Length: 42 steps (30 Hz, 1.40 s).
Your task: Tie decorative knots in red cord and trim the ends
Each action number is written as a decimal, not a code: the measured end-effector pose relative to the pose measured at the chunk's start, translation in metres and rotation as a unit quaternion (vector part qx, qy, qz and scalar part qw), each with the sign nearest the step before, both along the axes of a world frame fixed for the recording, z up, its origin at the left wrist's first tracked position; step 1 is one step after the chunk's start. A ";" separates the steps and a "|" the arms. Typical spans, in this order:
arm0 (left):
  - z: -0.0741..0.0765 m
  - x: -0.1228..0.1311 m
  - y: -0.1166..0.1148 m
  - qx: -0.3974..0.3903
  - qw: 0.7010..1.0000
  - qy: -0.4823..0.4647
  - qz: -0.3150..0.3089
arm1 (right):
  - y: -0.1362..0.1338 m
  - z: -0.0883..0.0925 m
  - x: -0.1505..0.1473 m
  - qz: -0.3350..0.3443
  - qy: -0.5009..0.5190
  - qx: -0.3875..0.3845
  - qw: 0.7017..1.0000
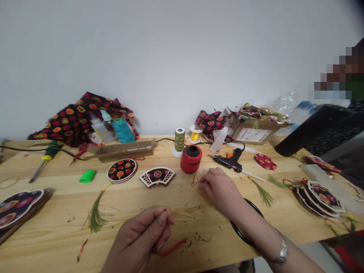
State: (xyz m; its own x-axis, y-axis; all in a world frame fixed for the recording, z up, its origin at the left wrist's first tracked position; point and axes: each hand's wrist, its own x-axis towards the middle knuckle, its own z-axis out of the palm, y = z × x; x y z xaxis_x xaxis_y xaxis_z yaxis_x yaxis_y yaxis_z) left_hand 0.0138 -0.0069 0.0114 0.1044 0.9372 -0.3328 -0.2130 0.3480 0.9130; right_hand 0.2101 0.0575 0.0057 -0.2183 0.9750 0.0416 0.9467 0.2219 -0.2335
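My left hand (145, 237) is closed in a pinch on a red cord (174, 248). A tiny red tip shows above the thumb, and the longer end hangs out below the fingers. My right hand (218, 187) reaches over the middle of the table, fingers curled together at a thin looped red thread (193, 181); its fingertips are partly hidden. Just behind stands a red thread spool (191, 159) with a dark core. To its left lies a fan-shaped wooden-framed ornament (157, 176) with patterned fabric. Under my right forearm shows a black ring-shaped handle (236, 230).
A black glue gun (231, 161) lies beyond my right hand. Green spool (179, 141), yellow spool (195, 134), green lighter-like piece (87, 176) and screwdriver (42, 165) lie around. Stacked ornaments (318, 199) are at right, a tasselled round ornament (122, 170) at left. Another person's blurred part (341, 72) appears upper right.
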 end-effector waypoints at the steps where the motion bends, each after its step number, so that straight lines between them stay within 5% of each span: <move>1: 0.000 0.000 0.000 -0.004 1.000 -0.001 0.001 | 0.003 -0.001 -0.004 -0.004 -0.008 -0.002 1.000; 8: -0.001 -0.003 -0.001 0.003 1.000 0.006 -0.011 | 0.013 -0.004 -0.018 -0.013 -0.010 -0.020 1.000; 14: -0.005 -0.003 0.003 -0.002 1.000 0.003 0.025 | -0.003 0.002 -0.011 0.006 0.129 -0.061 0.990; 16: -0.004 -0.001 0.007 -0.006 1.000 -0.003 0.030 | -0.013 0.006 -0.011 -0.016 0.268 -0.122 0.956; 19: -0.002 0.004 0.013 -0.018 0.999 -0.008 0.025 | -0.027 0.013 -0.020 -0.062 0.491 -0.207 0.844; 23: -0.002 0.014 0.018 -0.013 0.999 -0.019 0.046 | -0.041 0.015 -0.040 -0.102 0.609 -0.208 0.758; 30: -0.004 0.019 0.014 -0.021 0.997 -0.039 0.059 | -0.047 0.001 -0.061 -0.156 0.691 -0.200 0.677; 42: -0.015 0.019 0.010 -0.023 0.997 -0.065 0.038 | -0.047 0.005 -0.066 -0.176 0.729 -0.210 0.627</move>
